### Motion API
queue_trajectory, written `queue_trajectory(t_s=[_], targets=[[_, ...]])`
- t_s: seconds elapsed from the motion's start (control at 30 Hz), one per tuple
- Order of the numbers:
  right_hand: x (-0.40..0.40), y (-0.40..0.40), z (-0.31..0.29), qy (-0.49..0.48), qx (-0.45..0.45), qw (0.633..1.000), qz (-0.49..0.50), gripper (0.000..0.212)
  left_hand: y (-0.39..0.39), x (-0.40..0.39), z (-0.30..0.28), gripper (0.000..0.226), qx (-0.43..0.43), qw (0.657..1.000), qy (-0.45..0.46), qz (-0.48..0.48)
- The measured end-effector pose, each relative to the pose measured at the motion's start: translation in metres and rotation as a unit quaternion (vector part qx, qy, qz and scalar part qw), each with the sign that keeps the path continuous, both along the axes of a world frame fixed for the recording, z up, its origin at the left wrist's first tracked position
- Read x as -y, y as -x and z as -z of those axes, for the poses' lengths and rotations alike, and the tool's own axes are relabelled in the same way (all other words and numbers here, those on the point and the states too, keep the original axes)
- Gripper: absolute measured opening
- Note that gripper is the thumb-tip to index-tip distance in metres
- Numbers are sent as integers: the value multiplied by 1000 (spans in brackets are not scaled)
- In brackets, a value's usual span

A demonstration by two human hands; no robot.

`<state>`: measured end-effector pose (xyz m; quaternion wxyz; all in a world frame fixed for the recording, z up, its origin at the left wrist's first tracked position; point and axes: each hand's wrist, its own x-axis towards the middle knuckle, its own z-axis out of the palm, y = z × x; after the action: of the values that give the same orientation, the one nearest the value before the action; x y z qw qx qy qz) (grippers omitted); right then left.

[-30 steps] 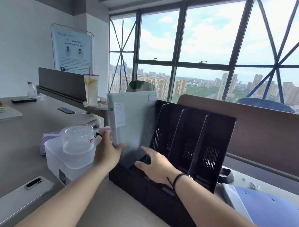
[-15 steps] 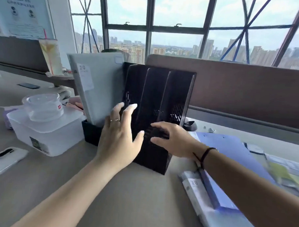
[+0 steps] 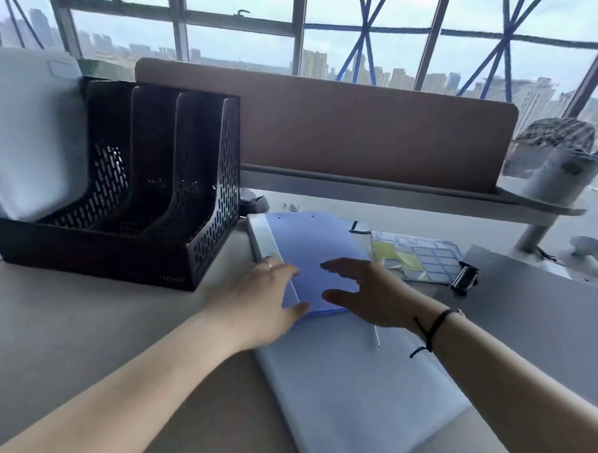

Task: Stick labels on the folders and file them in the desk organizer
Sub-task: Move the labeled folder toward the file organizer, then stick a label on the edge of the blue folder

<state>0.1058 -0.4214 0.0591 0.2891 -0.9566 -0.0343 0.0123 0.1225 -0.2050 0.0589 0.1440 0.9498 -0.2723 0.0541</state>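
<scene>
A black mesh desk organizer (image 3: pixel 203 188) stands on the desk at the left, and a grey folder (image 3: pixel 31 136) stands upright in its leftmost slot. To its right a blue folder (image 3: pixel 310 240) lies flat on a pale grey folder (image 3: pixel 359 383). My left hand (image 3: pixel 263 300) rests with spread fingers on the blue folder's left edge. My right hand (image 3: pixel 373 294) hovers open just over the blue folder's near right part. A label sheet (image 3: pixel 423 259) with blue-bordered and yellow stickers lies right of the folders.
A black binder clip (image 3: pixel 465 278) lies beside the label sheet. A brown desk divider (image 3: pixel 329 125) runs along the back. A white roll (image 3: pixel 563 176) stands on a small shelf at the far right. A dark desk mat (image 3: pixel 533 312) lies at the right.
Both hands left the organizer and the filed grey folder and moved right, down to the blue folder. The view swung right and down.
</scene>
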Motion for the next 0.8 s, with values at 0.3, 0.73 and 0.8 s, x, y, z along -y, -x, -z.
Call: queue_trajectory(t_s=[0.3, 0.73, 0.8], targets=[[-2, 38, 48, 151, -8, 988, -20, 71, 24, 8, 48, 98, -71, 994, 85, -22], [-36, -4, 50, 175, -19, 984, -15, 87, 0, -29, 35, 127, -182, 982, 19, -49], [-37, -4, 53, 176, -16, 984, -13, 86, -2, -28, 33, 130, -186, 981, 17, -47]])
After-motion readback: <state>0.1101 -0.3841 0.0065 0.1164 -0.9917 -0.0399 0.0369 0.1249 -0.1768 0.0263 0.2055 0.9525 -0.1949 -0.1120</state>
